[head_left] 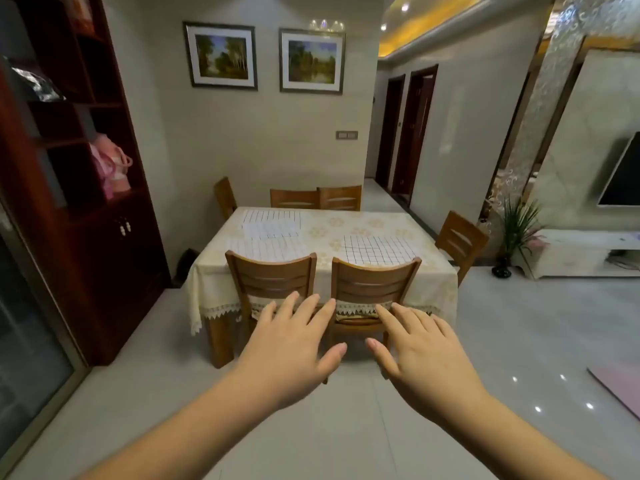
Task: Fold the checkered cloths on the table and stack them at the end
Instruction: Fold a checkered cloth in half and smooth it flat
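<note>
Two hands are stretched out in front of me, palms down, above the floor and well apart from the table. The left hand (pixel 287 344) has its fingers straight and spread, and it holds nothing. The right hand (pixel 420 351) is the same: fingers straight, a little spread, nothing in it. The thumbs point toward each other with a small gap between them.

The table (pixel 433 282) stands further ahead, covered with a cream flowered tablecloth (pixel 346 225) with a lace edge. On it I see three checkered cloths, all lying flat. One checkered cloth with dark lines (pixel 377 250) lies at the near right part of the table, just behind the back of the right chair (pixel 375 284). A paler checkered cloth (pixel 273 249) lies at the near left, behind the left chair (pixel 272 277). A third pale cloth (pixel 271 221) lies at the far left, and its near edge seems to overlap or touch the second one; I cannot tell which.

More wooden chairs stand at the far side (pixel 317 198) and at the right side (pixel 460 239) of the table. A dark wooden cabinet (pixel 104 254) stands on the left, two framed pictures (pixel 221 55) hang on the wall, and a potted plant (pixel 516 233) stands on the right.
</note>
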Demonstrator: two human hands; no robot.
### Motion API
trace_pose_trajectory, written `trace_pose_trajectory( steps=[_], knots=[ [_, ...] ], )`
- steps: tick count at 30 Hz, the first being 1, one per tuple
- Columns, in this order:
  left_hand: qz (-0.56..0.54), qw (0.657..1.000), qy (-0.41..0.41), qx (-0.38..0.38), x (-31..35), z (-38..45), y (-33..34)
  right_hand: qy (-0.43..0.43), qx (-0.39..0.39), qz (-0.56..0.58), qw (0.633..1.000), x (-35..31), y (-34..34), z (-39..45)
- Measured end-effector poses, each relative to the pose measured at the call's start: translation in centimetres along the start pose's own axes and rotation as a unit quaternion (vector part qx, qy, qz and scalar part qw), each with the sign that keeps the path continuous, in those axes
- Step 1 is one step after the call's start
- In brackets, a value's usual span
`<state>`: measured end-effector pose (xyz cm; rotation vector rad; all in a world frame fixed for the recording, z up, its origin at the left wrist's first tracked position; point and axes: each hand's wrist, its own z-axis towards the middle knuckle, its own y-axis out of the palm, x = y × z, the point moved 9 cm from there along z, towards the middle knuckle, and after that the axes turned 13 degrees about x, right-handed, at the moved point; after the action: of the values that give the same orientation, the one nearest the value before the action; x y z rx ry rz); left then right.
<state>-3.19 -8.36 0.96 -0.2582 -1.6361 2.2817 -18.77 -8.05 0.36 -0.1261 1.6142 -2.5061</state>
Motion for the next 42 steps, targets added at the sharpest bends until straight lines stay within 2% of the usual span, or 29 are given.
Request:
trace_pose_trajectory(
  steps=[4, 13, 18, 22, 30, 42],
  knots=[
    [0.012, 0.999, 0.034, 0.011, 0.7, 1.8, 2.2, 0.011, 0.016, 0.020, 1.000, 2.3, 2.4, 0.4],
    [0.047, 0.999, 0.025, -0.008, 2.4, 8.8, 9.9, 0.029, -0.003, 0.064, 0.998, 8.2, 10.0, 4.3],
    [0.020, 1.000, 0.003, -0.024, 3.4, 12.9, 13.2, 0.035, 0.019, 0.055, 0.998, 11.7, 12.1, 7.2],
    [0.004, 1.000, -0.011, -0.001, 3.5, 16.4, 14.5, 0.043, 0.045, 0.060, 0.996, 14.2, 13.2, 10.1],
    [-0.022, 0.999, -0.020, 0.023, 1.1, 23.9, 16.3, 0.045, 0.053, 0.065, 0.995, 15.7, 16.3, 17.2],
    [-0.064, 0.997, 0.012, 0.038, -6.6, 35.2, 19.8, 0.060, 0.058, 0.007, 0.996, 14.6, 21.0, 29.6]
  ],
)
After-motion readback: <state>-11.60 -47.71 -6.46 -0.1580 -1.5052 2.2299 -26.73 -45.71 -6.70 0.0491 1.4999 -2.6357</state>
